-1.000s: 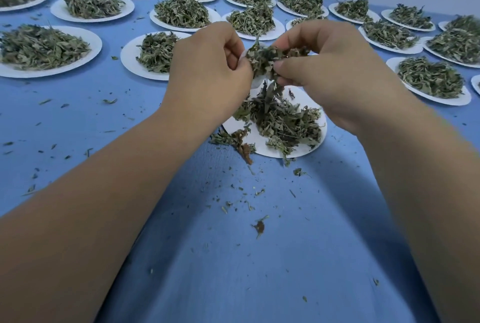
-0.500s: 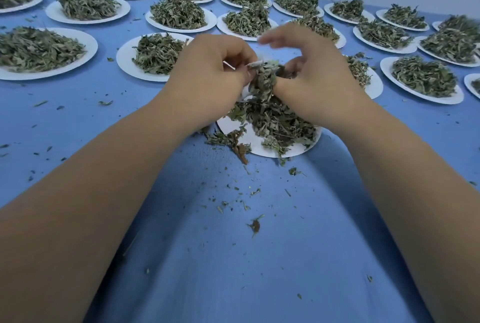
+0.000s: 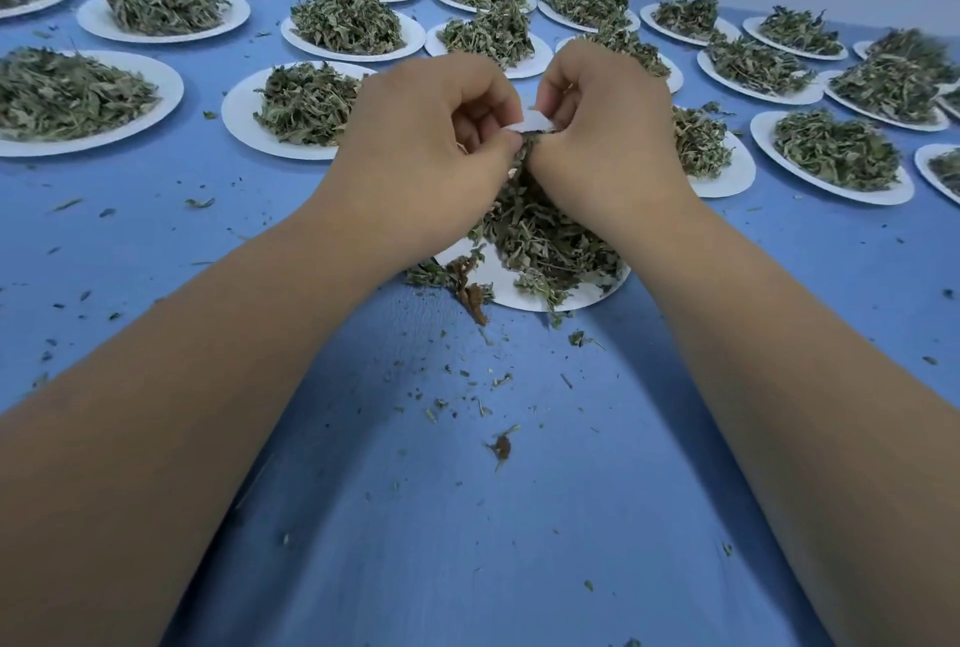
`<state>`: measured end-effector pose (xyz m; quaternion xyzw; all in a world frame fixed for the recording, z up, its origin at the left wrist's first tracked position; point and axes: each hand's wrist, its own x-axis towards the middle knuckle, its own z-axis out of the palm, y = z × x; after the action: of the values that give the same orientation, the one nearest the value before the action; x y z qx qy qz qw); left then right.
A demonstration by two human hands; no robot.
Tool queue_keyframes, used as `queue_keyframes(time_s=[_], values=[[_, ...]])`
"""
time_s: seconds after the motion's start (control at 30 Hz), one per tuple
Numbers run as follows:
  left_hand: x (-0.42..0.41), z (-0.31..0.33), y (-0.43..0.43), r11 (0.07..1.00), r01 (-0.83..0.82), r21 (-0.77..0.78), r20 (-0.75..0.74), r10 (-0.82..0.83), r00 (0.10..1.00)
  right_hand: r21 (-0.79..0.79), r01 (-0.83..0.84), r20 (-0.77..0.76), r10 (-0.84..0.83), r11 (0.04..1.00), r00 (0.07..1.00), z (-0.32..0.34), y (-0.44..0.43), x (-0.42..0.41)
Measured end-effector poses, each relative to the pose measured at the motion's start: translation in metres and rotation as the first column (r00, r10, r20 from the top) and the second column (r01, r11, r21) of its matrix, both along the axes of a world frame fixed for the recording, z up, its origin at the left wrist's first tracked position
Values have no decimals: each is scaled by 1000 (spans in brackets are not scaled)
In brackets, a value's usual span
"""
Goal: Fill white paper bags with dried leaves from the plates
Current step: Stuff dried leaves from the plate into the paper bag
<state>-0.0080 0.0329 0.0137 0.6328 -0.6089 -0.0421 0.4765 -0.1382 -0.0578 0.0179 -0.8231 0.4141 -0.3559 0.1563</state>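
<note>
The right hand (image 3: 608, 126), fingers spread a moment ago, has curled in beside the left hand (image 3: 431, 147), both grips pinched on the small white paper bag (image 3: 535, 122) above the mid-counter round white plate (image 3: 519, 287) of dried green leaves (image 3: 545, 235), so that clump has probably gone in.

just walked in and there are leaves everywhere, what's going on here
A person is bagging dried leaves over the nearest plate. The left hand and right hand are both curled around a small white paper bag, of which only a corner shows, with leaves bunched just below it. Many other plates heaped with leaves cover the blue table, and crumbs are scattered in front.
</note>
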Motion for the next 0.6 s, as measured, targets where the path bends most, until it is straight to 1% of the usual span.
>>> queue_keyframes(time_s=[0.1,0.23,0.3,0.43,0.53,0.6], values=[[5,-2,-1,993,-116,2,49,116,992,51,-76,34,74,996,997,0,4,-3],[11,-2,-3,977,-213,-2,44,213,976,125,-196,43,192,973,980,5,11,-11],[12,-1,-2,979,-206,1,28,206,978,135,-201,46,197,970,979,7,11,-16],[9,1,1,990,-141,7,-21,141,990,174,-238,114,220,956,969,6,10,-19],[7,2,3,996,-78,35,-17,79,997,145,-257,121,240,956,963,2,10,-15],[6,3,4,998,-53,44,-19,54,998,115,-223,108,211,968,972,1,8,-13]])
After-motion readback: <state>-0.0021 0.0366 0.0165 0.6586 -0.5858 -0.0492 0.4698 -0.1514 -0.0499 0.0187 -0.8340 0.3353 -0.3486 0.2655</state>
